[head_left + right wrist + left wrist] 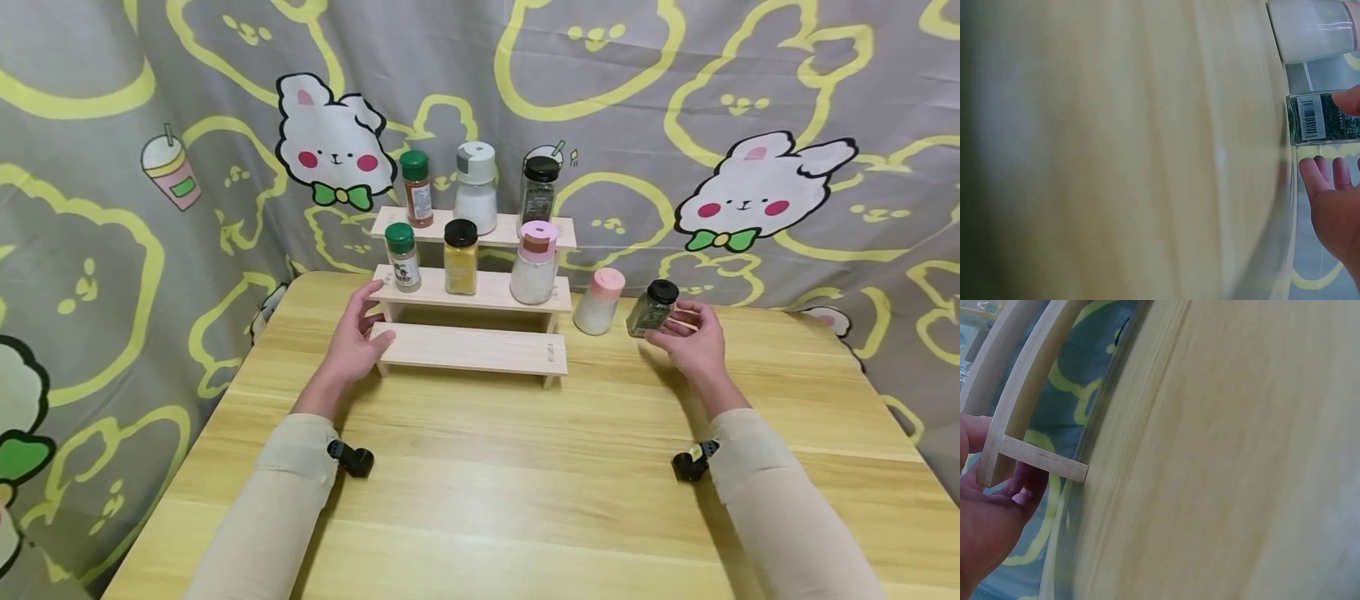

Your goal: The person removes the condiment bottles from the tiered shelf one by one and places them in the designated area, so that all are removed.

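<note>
My left hand (358,337) grips the left end of a three-tier wooden rack (468,346). Its thumb lies on the lowest board, and the left wrist view shows its fingers behind the rack's end (1044,456). To the right of the rack, my right hand (693,337) is at a black-lidded glass jar of dark green herbs (651,310). In the right wrist view the thumb overlaps the jar (1325,119), while the other fingers (1315,178) stand apart from it. Just left of that jar is a pink-lidded jar of white powder (597,304).
The rack's middle tier bears a green-capped shaker (406,262), a yellow spice jar (461,265) and a pink-topped jar (532,271). On the top tier stand a red spice bottle (420,196), a white-lidded jar (477,196) and a black-lidded jar (538,196). A patterned curtain (450,50) hangs behind the table (480,483).
</note>
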Available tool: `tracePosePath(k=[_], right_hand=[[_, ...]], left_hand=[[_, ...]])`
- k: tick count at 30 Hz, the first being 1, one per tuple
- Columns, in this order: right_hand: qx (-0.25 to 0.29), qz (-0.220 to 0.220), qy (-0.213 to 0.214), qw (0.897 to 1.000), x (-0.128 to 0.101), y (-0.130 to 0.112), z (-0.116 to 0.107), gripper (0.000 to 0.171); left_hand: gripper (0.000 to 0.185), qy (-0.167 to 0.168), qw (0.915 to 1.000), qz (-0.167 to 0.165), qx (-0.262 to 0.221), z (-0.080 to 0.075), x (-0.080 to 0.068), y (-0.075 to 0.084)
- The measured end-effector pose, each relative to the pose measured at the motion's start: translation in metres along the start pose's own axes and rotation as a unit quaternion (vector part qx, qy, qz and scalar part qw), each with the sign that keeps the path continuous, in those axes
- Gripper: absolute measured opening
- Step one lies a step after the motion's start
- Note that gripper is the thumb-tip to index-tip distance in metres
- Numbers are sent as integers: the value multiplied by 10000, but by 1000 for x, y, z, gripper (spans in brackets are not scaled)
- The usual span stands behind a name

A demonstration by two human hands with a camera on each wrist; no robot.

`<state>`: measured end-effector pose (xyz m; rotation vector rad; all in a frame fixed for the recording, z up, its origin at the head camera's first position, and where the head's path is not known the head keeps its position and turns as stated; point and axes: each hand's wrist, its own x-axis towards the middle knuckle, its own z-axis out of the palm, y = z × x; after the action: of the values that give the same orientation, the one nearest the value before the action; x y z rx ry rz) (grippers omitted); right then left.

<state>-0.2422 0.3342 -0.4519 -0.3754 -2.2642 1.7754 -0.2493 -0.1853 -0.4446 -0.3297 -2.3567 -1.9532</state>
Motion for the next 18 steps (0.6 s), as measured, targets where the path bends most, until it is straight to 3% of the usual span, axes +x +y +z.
tracePosePath(k=[11,18], right_hand=[[204,112,50,9997,-14,-3,-5,72],[24,169,151,9997,-26,-8,-7,69]], left_hand=[[80,-40,10000,-50,-61,-1,1,0],[80,-77,9999,30,-150,0,1,0]])
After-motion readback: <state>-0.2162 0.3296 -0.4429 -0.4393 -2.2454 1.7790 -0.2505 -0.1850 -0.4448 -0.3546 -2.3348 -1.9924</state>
